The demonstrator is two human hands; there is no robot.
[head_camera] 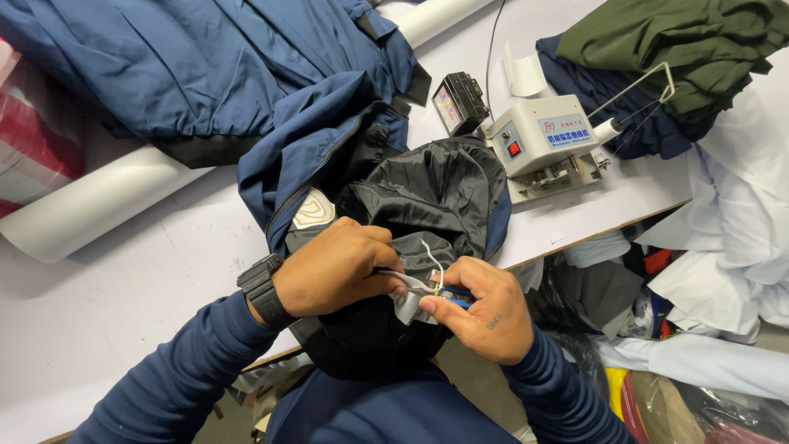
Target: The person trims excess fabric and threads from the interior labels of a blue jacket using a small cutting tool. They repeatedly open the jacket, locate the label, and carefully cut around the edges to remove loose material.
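Trimming loose threads at a white label (408, 302) sewn in the black lining (427, 197) of a navy jacket (320, 140).
Left hand (333, 267) closed, pinching label and lining at 6 o'clock on the white surface (148, 271); right hand (481, 308) closed on a blue-handled snipper (456, 301), thread (436, 263) standing up. Judged next: blades precisely to thread base, lining kept clear.
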